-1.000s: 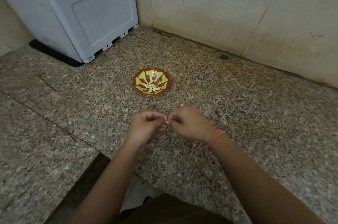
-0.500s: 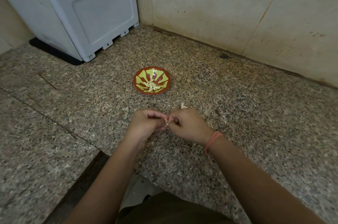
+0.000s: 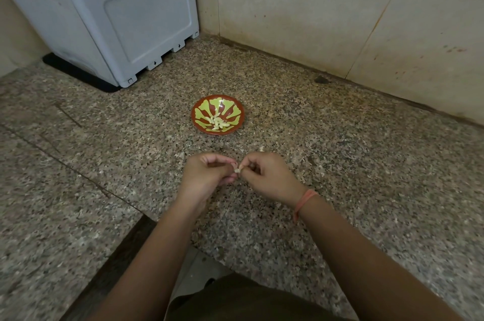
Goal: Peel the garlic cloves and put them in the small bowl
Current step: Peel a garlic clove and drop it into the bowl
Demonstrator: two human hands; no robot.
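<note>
Now, both hands meet low over the granite counter (image 3: 340, 163), fingertips drawn together in the middle. The left hand (image 3: 207, 176) curls thumb and fingers onto a small pale garlic clove (image 3: 237, 170), and the right hand (image 3: 269, 179) pinches the same clove from the other side. So the clove sits right between the two hands, held up off the stone. How much skin is on it is too small to tell.

Beyond the hands, clear of them and a touch to the left, stands the small bowl (image 3: 207, 108), red-brown with green streaks. A cluster of peeled cloves (image 3: 217, 123) lies in its bottom. A pale scrap (image 3: 262, 149) lies on the counter just past the right knuckles. An orange band (image 3: 303, 202) circles the right wrist. Far back on the left, a white plastic box (image 3: 125, 14) stands by the wall.
</note>
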